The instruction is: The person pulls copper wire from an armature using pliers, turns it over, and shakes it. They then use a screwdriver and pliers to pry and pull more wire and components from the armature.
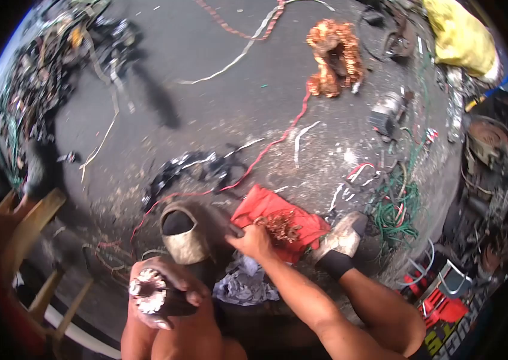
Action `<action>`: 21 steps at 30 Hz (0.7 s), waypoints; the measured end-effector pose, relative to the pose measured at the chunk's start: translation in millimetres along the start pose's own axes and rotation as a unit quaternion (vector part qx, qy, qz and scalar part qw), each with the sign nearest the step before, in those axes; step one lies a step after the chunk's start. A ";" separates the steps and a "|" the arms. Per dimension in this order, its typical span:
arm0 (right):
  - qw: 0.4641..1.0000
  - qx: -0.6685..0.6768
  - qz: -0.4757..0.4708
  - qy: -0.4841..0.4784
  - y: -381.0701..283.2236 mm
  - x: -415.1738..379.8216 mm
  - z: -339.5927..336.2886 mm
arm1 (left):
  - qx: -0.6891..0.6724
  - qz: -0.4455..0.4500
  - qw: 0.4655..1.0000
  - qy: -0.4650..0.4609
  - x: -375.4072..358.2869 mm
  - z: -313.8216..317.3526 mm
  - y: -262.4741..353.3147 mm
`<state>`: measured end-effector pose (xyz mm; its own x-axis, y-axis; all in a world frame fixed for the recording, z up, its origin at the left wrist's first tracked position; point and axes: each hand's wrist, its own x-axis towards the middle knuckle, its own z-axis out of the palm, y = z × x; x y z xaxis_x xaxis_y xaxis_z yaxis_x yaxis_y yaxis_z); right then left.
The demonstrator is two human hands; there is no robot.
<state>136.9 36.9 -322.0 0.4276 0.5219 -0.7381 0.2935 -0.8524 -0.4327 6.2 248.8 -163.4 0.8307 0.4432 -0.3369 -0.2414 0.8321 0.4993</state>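
My left hand is wrapped round a motor armature, whose bright, toothed metal end and short shaft face up above my knee. My right hand reaches across in front of me, fingers closed. A dark, blurred shape shows at its fingertips; I cannot make out what it is. Just beyond that hand lies a red cloth with a small heap of copper wire scraps on it. A crumpled grey rag is below my right wrist, between my shoes.
A large copper wire bundle lies farther out, with a red cord trailing from it. Tangled green wire and a small motor are at right. A dark scrap heap and wooden stool legs are at left.
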 end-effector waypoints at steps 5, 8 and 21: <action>0.999 0.028 0.007 -0.017 21.0 2.3 21.8 | -0.020 -0.024 0.996 0.081 20.5 8.1 -0.6; 0.999 0.023 0.018 -0.028 11.2 0.5 10.7 | 0.056 -0.005 0.996 0.070 31.6 13.2 -9.0; 0.996 0.010 0.069 -0.059 -8.4 -2.4 -9.1 | 0.400 -0.031 0.914 0.053 59.6 15.0 -10.1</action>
<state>141.2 43.0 -311.9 0.3597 0.3934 -0.8461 0.2209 -0.9169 -0.3324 65.6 261.8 -176.6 0.7669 0.4679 -0.4393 0.2846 0.3655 0.8862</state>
